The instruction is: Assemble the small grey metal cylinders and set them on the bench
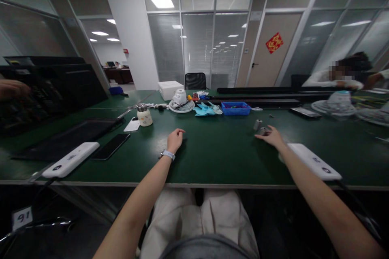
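My right hand (272,136) is at the right on the green table (212,151), thumb and fingers closed around a small silvery metal cylinder (263,131). A second, similar metal cylinder (258,124) stands just beyond the fingertips. My left hand (175,141), with a pale watch on the wrist, rests on the table left of centre. Its fingers are loosely curled in, the index finger sticking out a little, and no object shows in it.
Along the back lie a white fan part (181,106), blue fan blades (204,109) and a blue tray (236,108). Left are a cream flask (144,115), a phone (111,147) and a white box-like device (71,159); another white device (314,161) is right. A person (334,77) sits at far right.
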Demonstrator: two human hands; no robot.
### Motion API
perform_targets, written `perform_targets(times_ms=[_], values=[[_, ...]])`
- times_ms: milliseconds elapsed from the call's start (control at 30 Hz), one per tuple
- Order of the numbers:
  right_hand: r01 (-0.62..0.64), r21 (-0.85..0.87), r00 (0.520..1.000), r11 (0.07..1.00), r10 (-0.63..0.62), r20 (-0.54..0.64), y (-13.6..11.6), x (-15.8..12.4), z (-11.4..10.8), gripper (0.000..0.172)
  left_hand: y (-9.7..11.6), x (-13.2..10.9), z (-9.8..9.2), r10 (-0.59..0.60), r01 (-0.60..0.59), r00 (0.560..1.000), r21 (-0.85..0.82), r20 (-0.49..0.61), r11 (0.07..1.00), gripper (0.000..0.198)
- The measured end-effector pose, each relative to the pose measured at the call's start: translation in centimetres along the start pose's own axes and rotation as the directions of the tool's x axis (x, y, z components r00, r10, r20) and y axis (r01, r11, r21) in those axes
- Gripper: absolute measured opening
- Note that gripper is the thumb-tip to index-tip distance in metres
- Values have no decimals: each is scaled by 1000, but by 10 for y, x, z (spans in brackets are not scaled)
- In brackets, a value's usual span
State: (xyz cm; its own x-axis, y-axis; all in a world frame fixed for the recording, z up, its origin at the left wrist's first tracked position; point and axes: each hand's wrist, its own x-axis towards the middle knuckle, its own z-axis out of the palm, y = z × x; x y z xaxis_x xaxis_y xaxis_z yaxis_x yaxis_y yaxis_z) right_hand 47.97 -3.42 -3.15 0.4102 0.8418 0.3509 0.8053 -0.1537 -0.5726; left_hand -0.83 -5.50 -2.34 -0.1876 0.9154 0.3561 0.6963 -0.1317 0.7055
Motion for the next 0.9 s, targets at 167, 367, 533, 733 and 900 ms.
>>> perform_targets(times_ms=[167, 367, 533, 733, 900], values=[[-39, -11, 998, 999, 39, -42, -28, -29, 9, 56, 3, -3, 4, 22, -21, 1000, -35, 18, 999, 31], [271, 391, 933, 880, -340, 119, -130, -78, 64, 50, 23, -13, 12, 222, -211, 974, -165, 50, 963, 32], [311, 604, 832, 734, -517, 200, -219, -120, 120, 43, 31, -19, 10, 391, -387, 920, -101, 24, 917, 33], [394, 526, 809, 754, -556, 190, -248, -135, 140, 38, 28, -15, 10, 402, -402, 916, -80, -18, 912, 28], [414, 502, 799, 759, -567, 199, -244, -135, 137, 37, 31, -9, 18, 317, -322, 947, -134, -58, 937, 23]])
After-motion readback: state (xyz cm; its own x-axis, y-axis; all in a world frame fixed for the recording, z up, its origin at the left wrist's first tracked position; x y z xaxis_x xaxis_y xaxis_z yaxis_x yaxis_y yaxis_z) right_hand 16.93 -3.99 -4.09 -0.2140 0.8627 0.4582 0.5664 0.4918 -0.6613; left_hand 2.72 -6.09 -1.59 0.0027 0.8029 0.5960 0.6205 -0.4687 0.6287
